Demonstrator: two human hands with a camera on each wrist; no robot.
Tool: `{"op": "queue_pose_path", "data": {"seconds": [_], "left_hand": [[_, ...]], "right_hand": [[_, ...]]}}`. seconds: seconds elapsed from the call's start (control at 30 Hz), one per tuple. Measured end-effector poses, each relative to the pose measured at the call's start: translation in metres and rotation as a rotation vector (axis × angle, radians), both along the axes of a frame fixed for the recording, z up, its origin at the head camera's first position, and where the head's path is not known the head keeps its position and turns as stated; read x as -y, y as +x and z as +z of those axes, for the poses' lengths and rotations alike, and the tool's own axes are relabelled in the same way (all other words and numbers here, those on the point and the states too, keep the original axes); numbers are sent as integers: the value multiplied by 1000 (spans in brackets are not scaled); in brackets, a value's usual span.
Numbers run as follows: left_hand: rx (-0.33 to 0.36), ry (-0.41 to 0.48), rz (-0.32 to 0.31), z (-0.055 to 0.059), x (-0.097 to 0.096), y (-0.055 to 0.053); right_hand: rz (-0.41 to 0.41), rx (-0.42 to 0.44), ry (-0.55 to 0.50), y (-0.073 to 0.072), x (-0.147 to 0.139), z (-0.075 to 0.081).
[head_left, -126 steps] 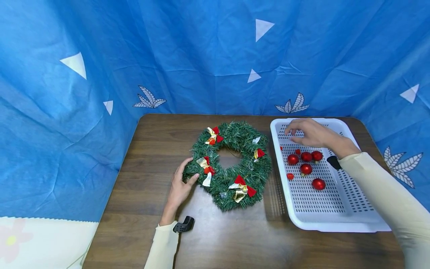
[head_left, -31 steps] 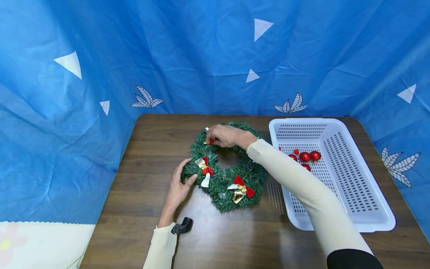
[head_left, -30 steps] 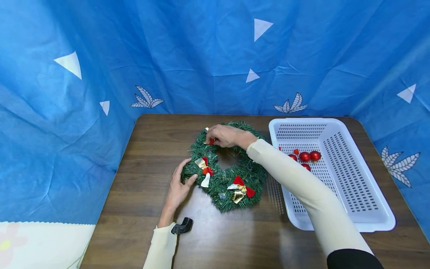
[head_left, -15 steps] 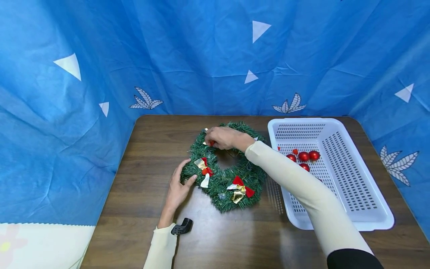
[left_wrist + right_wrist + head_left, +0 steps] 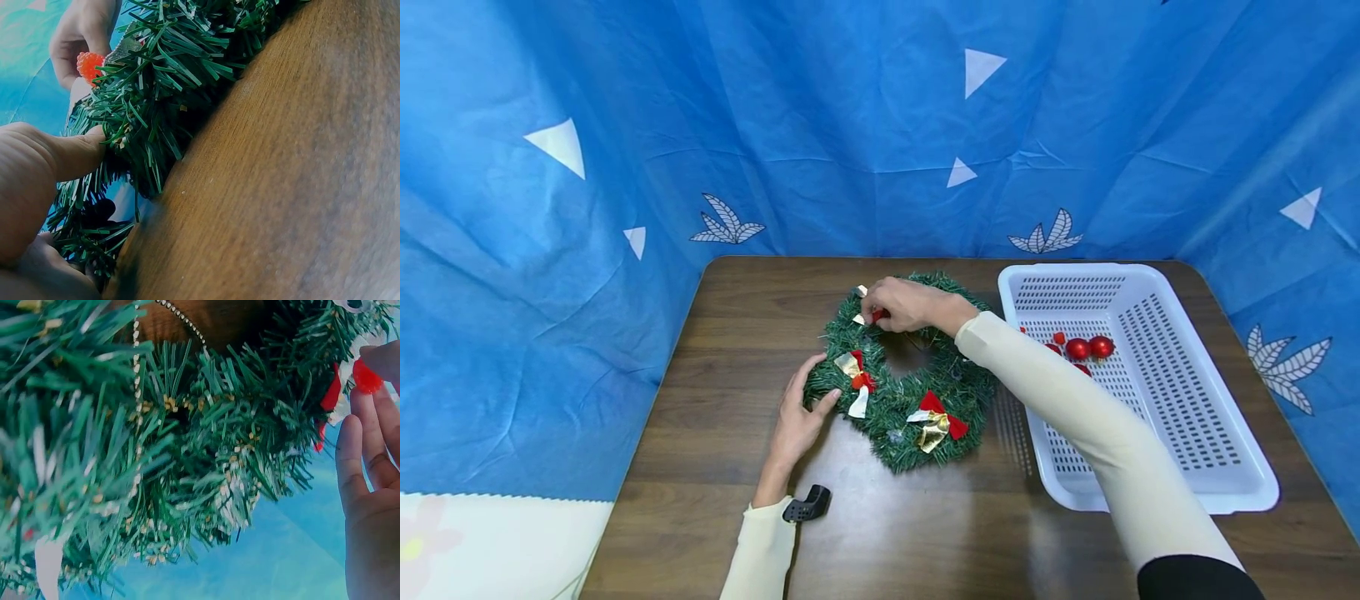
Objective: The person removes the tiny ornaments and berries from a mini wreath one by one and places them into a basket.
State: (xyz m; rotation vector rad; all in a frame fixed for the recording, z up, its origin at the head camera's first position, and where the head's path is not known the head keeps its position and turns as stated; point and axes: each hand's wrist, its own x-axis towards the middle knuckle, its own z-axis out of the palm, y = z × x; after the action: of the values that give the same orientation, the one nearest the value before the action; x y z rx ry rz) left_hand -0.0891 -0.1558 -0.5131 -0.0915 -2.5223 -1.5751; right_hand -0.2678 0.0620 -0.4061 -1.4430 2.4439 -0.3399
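A green tinsel wreath [image 5: 895, 433] lies on the table, decorated with red, gold and white bows. My left hand [image 5: 799, 419] grips its left side; in the left wrist view the thumb [image 5: 78, 155] presses into the greenery. At the wreath's upper left my right hand [image 5: 908, 303] pinches a bumpy red berry [image 5: 367, 377] against a bow [image 5: 332, 387], mostly covered by the fingers. A second bow [image 5: 857, 372] with its own berry [image 5: 91, 66] sits near my left hand, and another bow [image 5: 937, 422] is at the front. My right forearm hides the wreath's right side.
To the right stands a white perforated basket [image 5: 1157, 500] holding several red baubles [image 5: 1078, 349] and small red berries [image 5: 1059, 337], partly behind my right sleeve. A beaded string [image 5: 137, 375] crosses the wreath. Blue curtain [image 5: 850, 125] hangs behind the wooden table [image 5: 715, 467].
My right hand has gone from above the basket to the bow at the wreath's upper left. Over the last second it shifts only slightly there. My left hand stays in place.
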Motion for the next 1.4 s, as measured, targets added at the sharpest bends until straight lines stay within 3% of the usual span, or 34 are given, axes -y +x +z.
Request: {"op": "queue_pose_path", "data": {"seconds": [0.27, 0.8, 1.03, 1.4], "left_hand": [[-6, 6, -2, -1, -1, 0], [-4, 7, -4, -1, 0, -1], [12, 5, -2, -2, -1, -1], [2, 8, 2, -1, -2, 0]], "right_hand": [[-17, 19, -64, 3, -22, 12], [-23, -47, -196, 15, -91, 37], [-58, -73, -225, 22, -121, 39], [-193, -99, -288, 41, -183, 32]]}}
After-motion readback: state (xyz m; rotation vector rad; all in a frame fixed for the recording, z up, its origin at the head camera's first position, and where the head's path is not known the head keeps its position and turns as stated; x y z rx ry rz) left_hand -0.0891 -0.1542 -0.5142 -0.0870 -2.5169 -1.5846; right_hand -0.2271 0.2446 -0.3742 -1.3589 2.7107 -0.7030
